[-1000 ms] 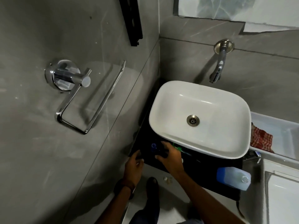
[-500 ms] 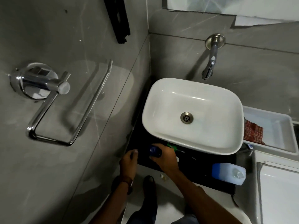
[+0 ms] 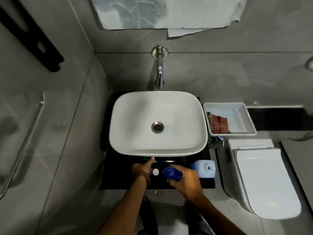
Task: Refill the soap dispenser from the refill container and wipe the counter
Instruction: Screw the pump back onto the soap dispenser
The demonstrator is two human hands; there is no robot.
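Note:
My right hand (image 3: 185,181) grips a dark blue soap dispenser bottle (image 3: 171,173) with its top open, at the front of the black counter (image 3: 118,175). Just left of the bottle a small white round cap (image 3: 155,172) lies on the counter. My left hand (image 3: 142,169) rests beside the cap with one finger stretched toward the basin's underside; its other fingers are hidden. The translucent refill container (image 3: 203,168), holding blue liquid, stands uncapped right of my right hand. A red checked cloth (image 3: 219,124) lies in a white tray (image 3: 243,116).
The white basin (image 3: 158,122) fills most of the counter, under a chrome wall tap (image 3: 159,73). Something green (image 3: 145,158) shows under the basin's front edge. A white toilet (image 3: 264,180) stands to the right. Grey tiled walls close in at the left and behind.
The view has swung right and now centres on the basin. Both hands shifted right along the counter front, and the blue bottle in my right hand now sits close to the refill container.

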